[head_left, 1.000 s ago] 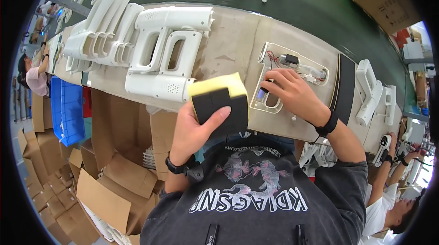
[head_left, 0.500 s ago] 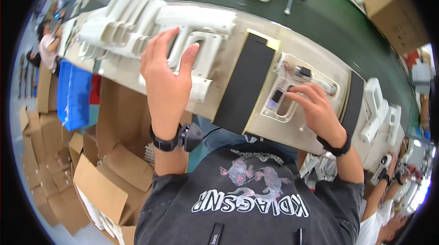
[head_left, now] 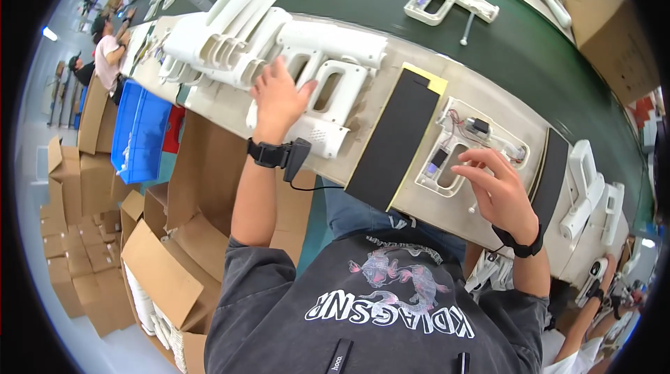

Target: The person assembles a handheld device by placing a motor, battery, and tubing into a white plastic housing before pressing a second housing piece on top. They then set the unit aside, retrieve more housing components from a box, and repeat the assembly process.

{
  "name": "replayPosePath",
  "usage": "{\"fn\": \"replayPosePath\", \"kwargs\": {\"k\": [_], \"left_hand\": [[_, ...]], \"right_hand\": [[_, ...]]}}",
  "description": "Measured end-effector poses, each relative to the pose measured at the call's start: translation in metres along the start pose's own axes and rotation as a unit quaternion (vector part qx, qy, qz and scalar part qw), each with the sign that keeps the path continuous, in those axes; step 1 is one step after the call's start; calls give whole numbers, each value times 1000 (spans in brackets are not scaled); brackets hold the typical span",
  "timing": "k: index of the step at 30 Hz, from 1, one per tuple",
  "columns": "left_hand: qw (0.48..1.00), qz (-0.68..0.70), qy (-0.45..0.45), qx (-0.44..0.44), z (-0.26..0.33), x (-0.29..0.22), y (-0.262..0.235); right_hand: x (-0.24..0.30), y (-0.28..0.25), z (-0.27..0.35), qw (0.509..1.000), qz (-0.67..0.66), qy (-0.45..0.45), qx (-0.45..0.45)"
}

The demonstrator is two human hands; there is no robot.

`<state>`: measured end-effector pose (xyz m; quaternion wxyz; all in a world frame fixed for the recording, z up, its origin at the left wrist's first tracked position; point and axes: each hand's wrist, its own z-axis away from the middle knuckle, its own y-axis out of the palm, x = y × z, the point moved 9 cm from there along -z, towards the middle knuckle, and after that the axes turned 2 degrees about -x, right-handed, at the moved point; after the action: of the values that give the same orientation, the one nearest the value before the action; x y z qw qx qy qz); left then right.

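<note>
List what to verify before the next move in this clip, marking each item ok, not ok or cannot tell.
1. Right hand free: ok. Fingers parted, nothing visible in them, beside the open white housing half.
2. Left hand clear of the white handled shells: cannot tell. It overlaps them in view; contact is unclear.
3. Small black pad in the housing's handle: ok. It sits next to a purple part.
4. That pad firmly stuck: cannot tell.
5. Black pad sheet flat on the bench: ok. Left of the housing, yellow backing bare at its upper right corner.
</note>
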<state>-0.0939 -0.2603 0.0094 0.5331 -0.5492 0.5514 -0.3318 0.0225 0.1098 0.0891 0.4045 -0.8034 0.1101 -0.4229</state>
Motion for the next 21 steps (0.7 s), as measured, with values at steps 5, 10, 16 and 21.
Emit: {"fn": "replayPosePath", "kwargs": {"k": [5, 10, 16, 21], "left_hand": [[996, 55, 20, -64, 4, -18, -28], [972, 179, 123, -93, 73, -135, -83], [958, 226, 170, -41, 113, -199, -52], [958, 209, 193, -49, 132, -226, -48]], "right_hand": [[-15, -26, 6, 997, 6, 23, -79], [-6, -68, -1, 974, 119, 38, -191], [-22, -101, 33, 948, 181, 98, -241], [-20, -93, 33, 945, 278, 93, -147]]}}
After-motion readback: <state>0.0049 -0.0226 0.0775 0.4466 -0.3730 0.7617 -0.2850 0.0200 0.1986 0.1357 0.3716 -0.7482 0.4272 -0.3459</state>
